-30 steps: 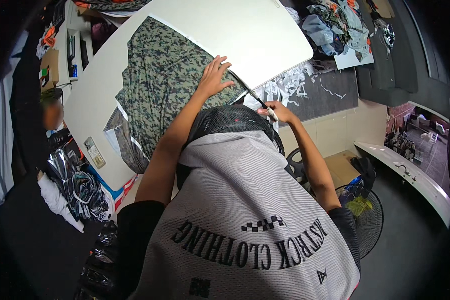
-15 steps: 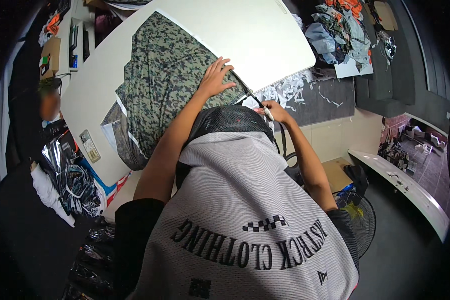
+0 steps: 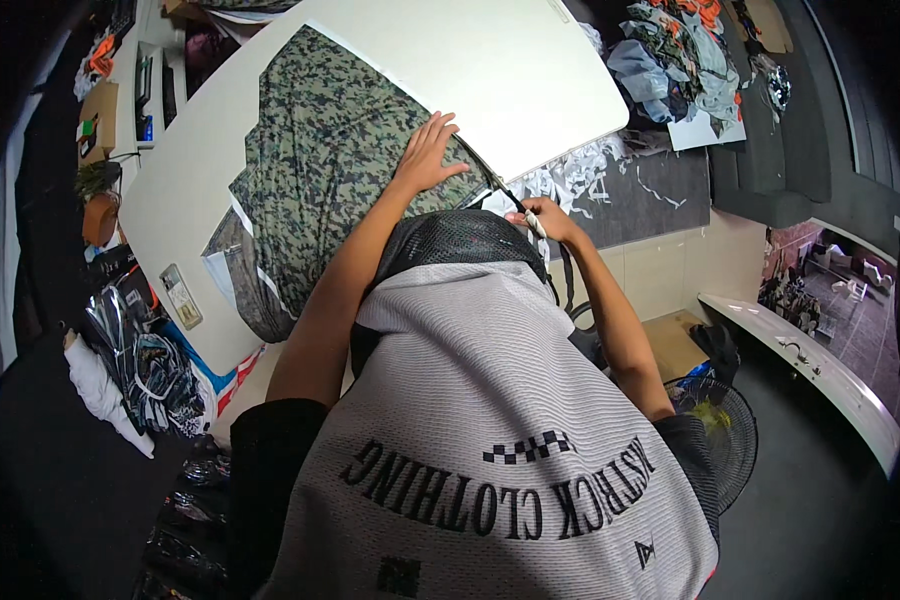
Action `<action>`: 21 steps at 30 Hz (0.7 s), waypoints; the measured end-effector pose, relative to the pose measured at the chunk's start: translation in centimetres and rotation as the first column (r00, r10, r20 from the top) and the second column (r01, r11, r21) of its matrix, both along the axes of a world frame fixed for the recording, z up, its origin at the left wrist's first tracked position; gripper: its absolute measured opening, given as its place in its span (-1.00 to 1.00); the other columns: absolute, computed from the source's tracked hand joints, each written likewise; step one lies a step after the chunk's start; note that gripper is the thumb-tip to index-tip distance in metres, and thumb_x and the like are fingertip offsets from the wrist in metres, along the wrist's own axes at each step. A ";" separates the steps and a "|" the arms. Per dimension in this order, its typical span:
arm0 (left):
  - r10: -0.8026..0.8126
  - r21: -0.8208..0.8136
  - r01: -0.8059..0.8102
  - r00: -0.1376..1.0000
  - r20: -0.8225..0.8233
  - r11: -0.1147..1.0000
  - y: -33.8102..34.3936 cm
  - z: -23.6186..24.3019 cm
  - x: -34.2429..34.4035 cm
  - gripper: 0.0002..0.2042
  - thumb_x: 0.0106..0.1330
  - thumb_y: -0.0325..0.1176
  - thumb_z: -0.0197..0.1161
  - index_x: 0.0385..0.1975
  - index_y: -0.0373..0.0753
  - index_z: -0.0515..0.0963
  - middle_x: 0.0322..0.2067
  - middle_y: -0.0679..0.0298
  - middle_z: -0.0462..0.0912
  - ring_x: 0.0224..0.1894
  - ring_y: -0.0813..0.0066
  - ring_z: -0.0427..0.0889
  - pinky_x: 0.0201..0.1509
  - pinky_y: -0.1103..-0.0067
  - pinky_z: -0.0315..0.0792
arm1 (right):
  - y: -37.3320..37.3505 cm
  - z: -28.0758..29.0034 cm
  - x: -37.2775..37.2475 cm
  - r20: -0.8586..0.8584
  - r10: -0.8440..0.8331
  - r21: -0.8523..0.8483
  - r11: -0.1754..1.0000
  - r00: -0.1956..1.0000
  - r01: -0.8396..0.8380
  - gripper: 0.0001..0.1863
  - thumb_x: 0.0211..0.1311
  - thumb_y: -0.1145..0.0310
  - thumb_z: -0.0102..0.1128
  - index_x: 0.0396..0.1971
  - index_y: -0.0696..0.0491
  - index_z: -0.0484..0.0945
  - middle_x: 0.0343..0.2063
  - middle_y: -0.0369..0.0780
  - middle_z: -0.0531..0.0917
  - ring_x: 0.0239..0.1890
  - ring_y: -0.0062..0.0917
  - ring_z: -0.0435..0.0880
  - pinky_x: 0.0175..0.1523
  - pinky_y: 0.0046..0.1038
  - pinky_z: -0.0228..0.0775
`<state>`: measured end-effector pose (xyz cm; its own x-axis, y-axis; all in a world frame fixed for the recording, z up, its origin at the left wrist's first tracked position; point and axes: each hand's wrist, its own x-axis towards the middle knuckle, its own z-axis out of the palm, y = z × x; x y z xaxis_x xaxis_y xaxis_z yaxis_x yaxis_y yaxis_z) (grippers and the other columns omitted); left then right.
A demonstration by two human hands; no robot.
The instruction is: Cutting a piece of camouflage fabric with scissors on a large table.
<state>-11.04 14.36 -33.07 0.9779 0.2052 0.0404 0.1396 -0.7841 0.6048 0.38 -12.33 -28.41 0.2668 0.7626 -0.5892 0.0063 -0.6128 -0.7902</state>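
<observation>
A sheet of green digital-camouflage fabric (image 3: 330, 150) lies spread over the white table (image 3: 510, 80), with a white edge showing along its far right side. My left hand (image 3: 428, 158) rests flat on the fabric near its right edge, fingers stretched out and thumb apart. At the table's near right edge my right hand (image 3: 548, 220) is closed round the pale, wrapped handle of dark scissors (image 3: 507, 196). Their blades point away to the left along the fabric's edge, close to my left fingers. How far they are parted cannot be made out.
White paper scraps (image 3: 570, 185) lie on a dark grey surface beyond the right hand. A fabric heap (image 3: 675, 75) is at the far right. A standing fan (image 3: 715, 435) is low on the right. A phone-like object (image 3: 180, 296) lies at the table's left edge, near packaged goods (image 3: 150, 370).
The view has shifted very slightly. Both hands, the scissors and the fabric look almost the same as before.
</observation>
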 end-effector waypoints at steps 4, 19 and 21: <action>0.002 0.022 -0.001 0.999 -0.032 1.000 0.1 0.2 0.0 -0.33 0.13 0.01 0.31 0.19 -0.17 0.26 0.36 0.23 0.10 0.47 0.19 -0.10 0.46 0.26 -0.08 | -0.2 -1.1 0.2 0.029 0.020 0.066 0.998 0.999 -0.022 -0.67 0.07 0.24 0.43 -0.70 0.08 0.51 -0.73 -0.43 0.42 -0.63 -0.74 0.28 -0.50 -0.65 0.14; 0.003 0.023 -0.003 1.000 -0.017 1.000 0.1 0.4 0.0 -0.34 0.11 -0.01 0.34 0.16 -0.17 0.28 0.36 0.24 0.10 0.46 0.21 -0.07 0.45 0.30 -0.06 | -0.8 -1.8 0.1 0.061 0.051 0.000 0.999 0.997 -0.051 -0.65 0.14 0.15 0.36 -0.67 0.08 0.56 -0.73 -0.44 0.38 -0.63 -0.72 0.28 -0.48 -0.62 0.11; 0.007 0.025 -0.007 1.000 -0.014 1.000 0.0 0.3 0.0 -0.34 0.11 -0.02 0.34 0.16 -0.17 0.28 0.36 0.24 0.11 0.46 0.21 -0.07 0.45 0.30 -0.06 | -0.6 -1.4 0.1 0.058 0.050 -0.020 0.999 0.997 -0.049 -0.64 0.14 0.14 0.36 -0.68 0.06 0.55 -0.74 -0.44 0.37 -0.64 -0.72 0.28 -0.49 -0.62 0.11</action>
